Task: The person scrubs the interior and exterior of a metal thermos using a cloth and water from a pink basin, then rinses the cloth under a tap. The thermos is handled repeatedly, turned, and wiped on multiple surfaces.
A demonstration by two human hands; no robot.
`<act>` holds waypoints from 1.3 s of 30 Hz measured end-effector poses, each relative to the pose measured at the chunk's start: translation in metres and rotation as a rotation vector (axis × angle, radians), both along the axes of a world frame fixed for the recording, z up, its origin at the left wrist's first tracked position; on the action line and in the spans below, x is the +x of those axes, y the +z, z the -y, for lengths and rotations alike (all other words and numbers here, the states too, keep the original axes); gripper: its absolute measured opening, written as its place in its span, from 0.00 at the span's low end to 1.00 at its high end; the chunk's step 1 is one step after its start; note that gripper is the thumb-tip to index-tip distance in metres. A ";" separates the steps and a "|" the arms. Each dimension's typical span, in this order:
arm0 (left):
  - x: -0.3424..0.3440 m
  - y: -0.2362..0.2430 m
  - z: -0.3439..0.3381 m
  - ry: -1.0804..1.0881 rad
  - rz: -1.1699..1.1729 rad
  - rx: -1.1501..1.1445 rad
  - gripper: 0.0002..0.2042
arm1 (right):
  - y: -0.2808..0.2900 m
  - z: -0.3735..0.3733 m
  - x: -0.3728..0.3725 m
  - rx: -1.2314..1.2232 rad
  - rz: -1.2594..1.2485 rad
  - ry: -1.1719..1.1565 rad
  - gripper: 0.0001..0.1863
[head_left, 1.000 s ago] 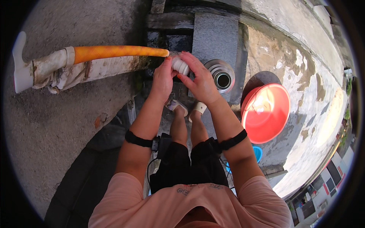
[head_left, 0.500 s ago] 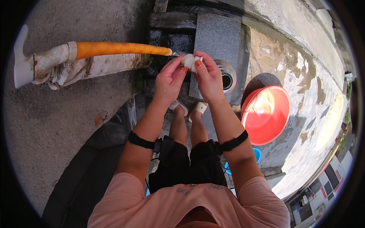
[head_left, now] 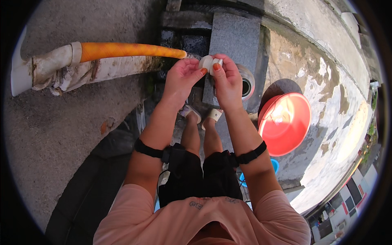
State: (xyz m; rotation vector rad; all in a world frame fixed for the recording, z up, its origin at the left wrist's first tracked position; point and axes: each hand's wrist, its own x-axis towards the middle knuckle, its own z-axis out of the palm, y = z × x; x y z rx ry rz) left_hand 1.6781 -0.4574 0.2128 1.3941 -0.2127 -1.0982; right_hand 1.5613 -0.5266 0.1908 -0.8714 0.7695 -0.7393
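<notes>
A round white stopper [head_left: 207, 64] with ridged sides is held up between my two hands, near the mouth of an orange hose [head_left: 134, 50]. The fingers of my left hand [head_left: 181, 79] are bent against its left side, with the thumb below. My right hand [head_left: 228, 81] pinches its right end between thumb and fingers. Water seems to come out at the hose tip, right beside my left fingertips. Just right of my right hand stands a shiny round container [head_left: 246, 87] with a dark open mouth, partly hidden by that hand.
A grey stone slab [head_left: 234, 34] lies beyond my hands, beside wet dark ground. At right a red basin [head_left: 284, 124] leans tilted, with a blue basin [head_left: 276, 165] partly behind my right arm. White pipes [head_left: 106, 73] run in from the left over a concrete surface.
The stopper has turned in my fingers and shifted slightly right. My left fingers have loosened a little and slid along it.
</notes>
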 end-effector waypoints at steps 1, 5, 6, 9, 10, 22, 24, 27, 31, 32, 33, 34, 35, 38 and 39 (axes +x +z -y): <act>0.008 0.002 0.001 -0.074 -0.076 0.021 0.08 | 0.001 0.001 -0.002 0.022 0.047 0.000 0.18; 0.023 0.006 0.004 -0.231 -0.251 0.031 0.09 | 0.004 0.004 -0.007 0.024 0.095 0.041 0.17; 0.025 0.006 0.004 -0.250 -0.244 0.023 0.08 | 0.004 0.005 -0.007 0.020 0.085 0.050 0.17; 0.023 0.006 0.004 -0.262 -0.198 0.016 0.07 | 0.006 0.005 -0.006 0.016 0.062 0.068 0.18; 0.021 0.006 0.003 -0.240 -0.162 0.015 0.07 | 0.007 0.005 -0.005 0.013 0.045 0.061 0.17; -0.024 -0.009 -0.001 0.108 0.162 -0.046 0.03 | 0.006 -0.015 0.014 0.088 0.081 -0.181 0.16; -0.027 -0.008 -0.002 0.113 0.153 -0.021 0.03 | 0.005 -0.017 0.015 0.023 0.083 -0.184 0.16; -0.029 -0.006 -0.006 0.173 -0.046 -0.057 0.03 | 0.003 -0.013 0.012 -0.205 -0.005 -0.107 0.16; -0.026 -0.008 -0.009 0.212 -0.197 -0.183 0.03 | 0.003 -0.001 0.005 -0.466 -0.108 0.051 0.18; -0.025 -0.009 -0.009 0.212 -0.096 -0.151 0.03 | 0.004 0.002 0.003 -0.517 -0.136 0.075 0.19; -0.026 -0.010 -0.009 0.209 -0.073 -0.192 0.03 | 0.006 0.004 0.001 -0.576 -0.170 0.098 0.19; -0.027 -0.011 -0.009 0.220 -0.054 -0.197 0.03 | 0.009 0.006 0.000 -0.614 -0.201 0.123 0.19; -0.026 -0.011 -0.009 0.195 -0.058 -0.178 0.03 | 0.012 0.008 -0.001 -0.639 -0.220 0.145 0.19; -0.025 -0.010 -0.010 0.231 -0.327 -0.260 0.03 | 0.021 0.011 -0.001 -0.763 -0.303 0.161 0.20; -0.026 -0.010 -0.010 0.232 -0.304 -0.228 0.03 | 0.024 0.013 0.000 -0.825 -0.343 0.162 0.19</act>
